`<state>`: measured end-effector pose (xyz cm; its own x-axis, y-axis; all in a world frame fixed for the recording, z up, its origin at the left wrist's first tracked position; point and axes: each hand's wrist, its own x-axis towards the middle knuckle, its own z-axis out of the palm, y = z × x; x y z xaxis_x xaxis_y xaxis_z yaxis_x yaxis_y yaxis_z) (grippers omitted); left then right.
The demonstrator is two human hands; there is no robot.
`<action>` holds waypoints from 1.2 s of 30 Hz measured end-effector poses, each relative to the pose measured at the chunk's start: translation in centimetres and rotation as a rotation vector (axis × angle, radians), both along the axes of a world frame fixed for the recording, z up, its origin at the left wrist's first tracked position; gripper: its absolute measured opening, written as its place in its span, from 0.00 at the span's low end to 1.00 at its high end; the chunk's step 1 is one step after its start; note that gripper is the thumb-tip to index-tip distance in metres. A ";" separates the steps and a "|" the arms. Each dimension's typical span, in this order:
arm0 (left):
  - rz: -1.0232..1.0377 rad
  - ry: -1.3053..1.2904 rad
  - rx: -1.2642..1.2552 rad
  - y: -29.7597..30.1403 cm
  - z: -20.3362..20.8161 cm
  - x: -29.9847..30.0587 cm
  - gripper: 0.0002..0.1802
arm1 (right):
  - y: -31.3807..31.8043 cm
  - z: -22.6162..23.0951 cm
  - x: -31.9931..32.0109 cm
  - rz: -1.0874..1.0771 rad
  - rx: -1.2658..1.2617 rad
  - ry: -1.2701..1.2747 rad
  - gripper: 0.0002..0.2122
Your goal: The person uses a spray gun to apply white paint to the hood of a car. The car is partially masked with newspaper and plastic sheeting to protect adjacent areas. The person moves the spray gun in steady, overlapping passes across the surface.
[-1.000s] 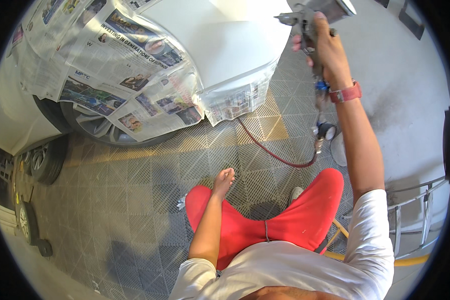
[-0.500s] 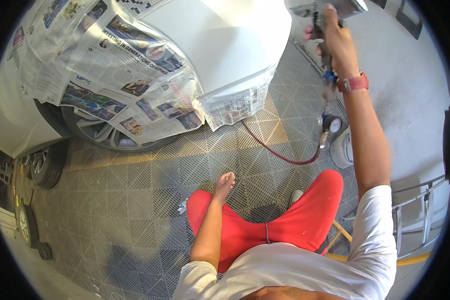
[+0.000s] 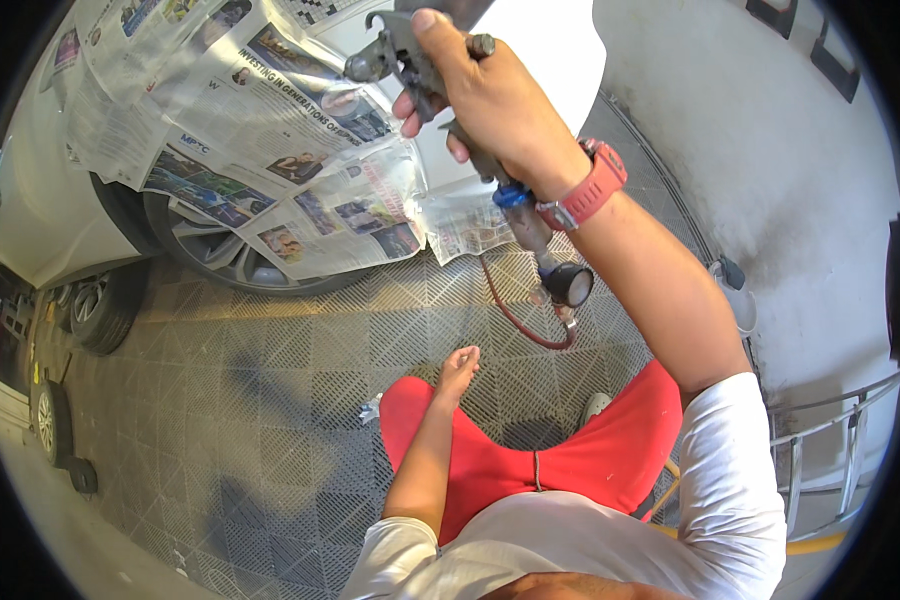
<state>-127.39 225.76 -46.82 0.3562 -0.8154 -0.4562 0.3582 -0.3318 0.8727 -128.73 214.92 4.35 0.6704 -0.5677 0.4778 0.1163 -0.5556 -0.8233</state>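
Observation:
My right hand is wrapped round the handle of a spray gun, holding it in front of the white car panel. The gun's nozzle points left, toward newspaper that covers the car's side and part of the wheel. Its upper part runs out of the picture at the top. Below the handle hangs a round pressure gauge, joined to a dark red air hose. Over my left knee hovers my left hand, its fingers loosely curled together with nothing visible in them.
Patterned floor tiles lie beneath me. Loose wheels stand at the far left. On the right are a wall, a pale bucket and a metal ladder.
My right hand has swung left with the spray gun, from beside the wall to the front of the car panel. Gauge and hose moved left too. My left hand stays nearly in place.

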 end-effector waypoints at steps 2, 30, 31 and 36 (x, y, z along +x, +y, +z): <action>0.004 -0.006 -0.006 0.1 0.1 0.1 0.30 | 0.1 1.7 -1.1 -0.069 0.012 0.028 0.29; 0.021 -0.025 0.065 1.2 0.6 0.8 0.27 | -21.2 12.6 -13.7 -0.751 -0.093 -0.276 0.27; 0.027 -0.023 0.079 1.4 0.6 0.9 0.27 | -20.8 12.9 -13.2 -0.655 -0.076 -0.296 0.27; 0.018 -0.016 0.097 1.0 0.8 0.6 0.26 | -22.6 15.3 -13.8 -0.417 -0.032 -0.362 0.28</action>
